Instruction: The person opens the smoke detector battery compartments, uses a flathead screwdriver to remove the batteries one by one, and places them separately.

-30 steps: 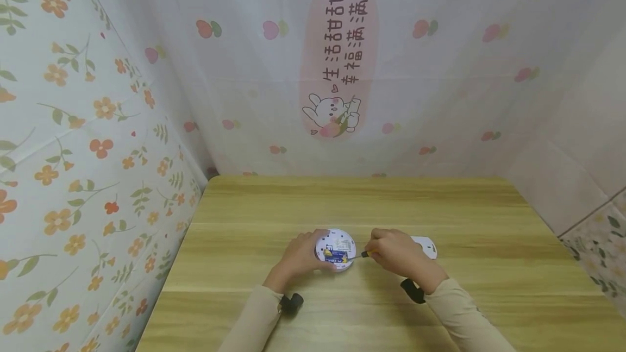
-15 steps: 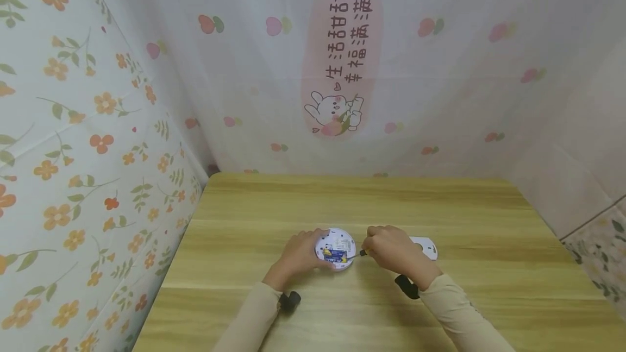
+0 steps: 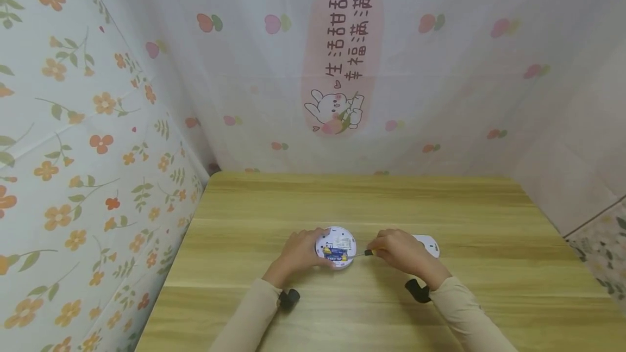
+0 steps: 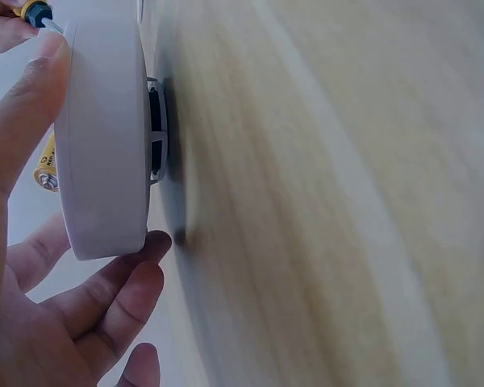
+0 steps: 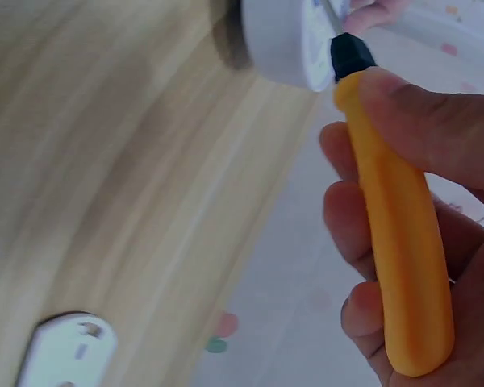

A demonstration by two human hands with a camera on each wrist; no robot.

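Observation:
My left hand (image 3: 299, 251) grips a round white smoke alarm (image 3: 345, 236) by its left side, thumb and fingers on its rim. The alarm's back faces up, with blue-and-yellow batteries (image 3: 336, 254) in its compartment. In the left wrist view, a battery end (image 4: 46, 171) projects past the rim, and a dark vented part (image 4: 157, 133) lies on the side toward the table. My right hand (image 3: 402, 253) holds a screwdriver (image 5: 399, 242) by its yellow handle, fingers wrapped round it. Its shaft reaches to the alarm at the right end of the batteries; whether the tip touches one, I cannot tell.
A white plate (image 3: 429, 244) with a hole lies on the wooden table (image 3: 274, 205), partly behind the right hand. Patterned curtains (image 3: 244, 86) stand behind the table and along its left side. Black devices (image 3: 289, 300) are strapped at both wrists.
My right hand has drawn slightly back to the right with the screwdriver, whose shaft shows a little more. The left hand keeps the alarm in the same place.

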